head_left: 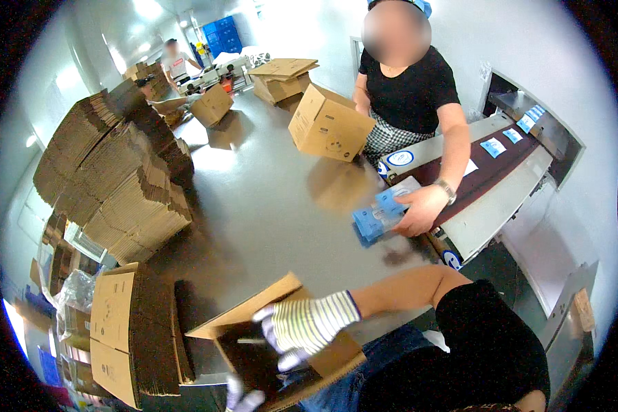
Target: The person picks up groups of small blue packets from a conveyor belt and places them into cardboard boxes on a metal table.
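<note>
An open cardboard box is tilted at the table's near edge, its dark inside showing and one flap raised on the far side. My right hand, in a striped knit glove, reaches over the opening with its fingers apart and pointing left. A pale sliver shows inside the box by those fingers, too small to name. At the bottom of the picture my left hand, gloved too, grips the lower left side of the box; most of it is cut off and blurred.
Flattened cartons stand at near left; a tall stack of them rises behind. Across the steel table a co-worker holds blue packets beside a conveyor carrying more. A box is by that person; others work farther back.
</note>
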The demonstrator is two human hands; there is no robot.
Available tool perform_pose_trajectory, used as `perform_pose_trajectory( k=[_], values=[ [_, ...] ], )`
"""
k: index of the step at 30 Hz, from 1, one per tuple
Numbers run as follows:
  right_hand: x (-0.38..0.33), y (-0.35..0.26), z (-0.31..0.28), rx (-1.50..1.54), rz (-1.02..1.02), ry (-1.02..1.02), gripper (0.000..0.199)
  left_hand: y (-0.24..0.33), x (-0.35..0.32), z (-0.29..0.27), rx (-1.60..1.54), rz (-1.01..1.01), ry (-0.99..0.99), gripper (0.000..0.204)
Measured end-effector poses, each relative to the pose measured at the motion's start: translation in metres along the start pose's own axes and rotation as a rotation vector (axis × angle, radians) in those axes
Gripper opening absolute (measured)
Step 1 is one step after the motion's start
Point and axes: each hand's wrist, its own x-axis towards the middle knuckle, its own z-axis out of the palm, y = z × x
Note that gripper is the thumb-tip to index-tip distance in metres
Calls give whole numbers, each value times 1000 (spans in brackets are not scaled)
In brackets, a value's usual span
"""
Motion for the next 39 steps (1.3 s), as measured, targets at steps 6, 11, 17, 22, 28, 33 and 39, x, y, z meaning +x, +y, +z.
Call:
perform_pose_trajectory(
  k=[6,11,17,22,28,33,39],
  values=[
    [-8,30,15,146,188,-266,22,-19,15,10,-17,-209,-74,49],
    [-29,14,-80,980,418,43,50,-27,48,25,-93,-273,282,32],
    [-48,-43,-12,-264,328,-277,112,-53,78,42,911,294,-282,41],
    [-51,-29,-13,-326,242,-263,105,-36,93,46,787,355,-370,35],
    [-69,-19,-34,-322,512,314,101,-58,44,-10,335,-228,115,33],
    [-24,-34,-45,424,714,689,97,-85,34,49,-1114,-36,616,57],
    [14,-51,-77,-200,615,245,55,-166,-39,171,-969,-405,519,63]
  ],
)
